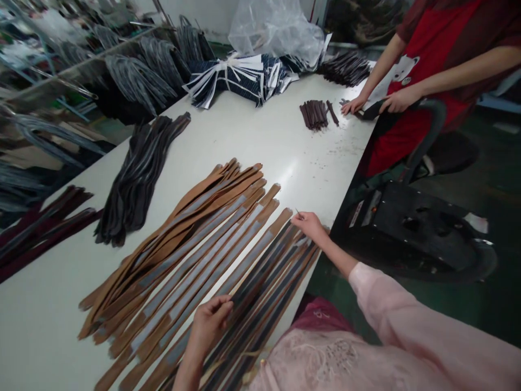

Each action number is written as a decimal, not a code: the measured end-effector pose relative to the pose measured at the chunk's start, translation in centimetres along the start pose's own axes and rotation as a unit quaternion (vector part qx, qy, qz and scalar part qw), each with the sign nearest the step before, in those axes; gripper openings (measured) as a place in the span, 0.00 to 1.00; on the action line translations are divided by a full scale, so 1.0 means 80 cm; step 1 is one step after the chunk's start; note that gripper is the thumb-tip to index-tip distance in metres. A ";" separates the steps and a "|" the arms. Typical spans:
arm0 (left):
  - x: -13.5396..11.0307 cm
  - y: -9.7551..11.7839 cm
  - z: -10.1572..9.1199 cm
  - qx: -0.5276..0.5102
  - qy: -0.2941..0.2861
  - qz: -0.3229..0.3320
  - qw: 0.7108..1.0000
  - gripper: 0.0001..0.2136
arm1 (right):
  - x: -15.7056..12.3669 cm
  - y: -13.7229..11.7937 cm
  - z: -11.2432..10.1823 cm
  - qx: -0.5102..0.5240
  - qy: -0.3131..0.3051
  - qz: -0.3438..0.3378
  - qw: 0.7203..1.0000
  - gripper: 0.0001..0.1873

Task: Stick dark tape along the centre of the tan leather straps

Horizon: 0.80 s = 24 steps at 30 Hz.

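Brown strips lie below my left hand, closed, contents unclear, and beside my right hand, pinching a thin object.

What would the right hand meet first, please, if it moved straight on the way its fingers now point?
Going leftward in the picture, the right hand would probably first meet the end of the nearest brown strip; depth is unclear, so it might pass above.

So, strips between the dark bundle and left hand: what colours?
Brown strips with grey bands; the head view shows them best.
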State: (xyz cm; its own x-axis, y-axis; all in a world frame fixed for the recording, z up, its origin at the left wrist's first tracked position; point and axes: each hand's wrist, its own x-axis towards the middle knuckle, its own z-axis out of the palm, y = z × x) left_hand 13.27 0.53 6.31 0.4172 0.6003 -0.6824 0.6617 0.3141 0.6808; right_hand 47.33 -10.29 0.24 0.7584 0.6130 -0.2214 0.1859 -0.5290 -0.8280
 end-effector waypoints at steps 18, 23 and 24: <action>0.086 -0.041 -0.017 0.099 0.063 0.028 0.993 0.21 | 0.064 0.015 0.047 -0.267 0.050 0.117 0.955 0.14; 0.092 -0.046 -0.019 0.137 0.061 0.022 0.988 0.22 | 0.064 0.014 0.052 -0.288 0.053 0.117 0.949 0.15; 0.093 -0.047 -0.019 0.145 0.063 0.020 0.987 0.22 | 0.063 0.014 0.052 -0.286 0.051 0.116 0.950 0.14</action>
State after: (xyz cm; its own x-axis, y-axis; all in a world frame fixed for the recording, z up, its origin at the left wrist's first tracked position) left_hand 12.92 4.93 -0.92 0.3784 0.6998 -0.6059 0.8047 0.0748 0.5890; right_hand 48.76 -5.31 -3.95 0.8714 0.3965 -0.2887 0.2935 -0.8931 -0.3409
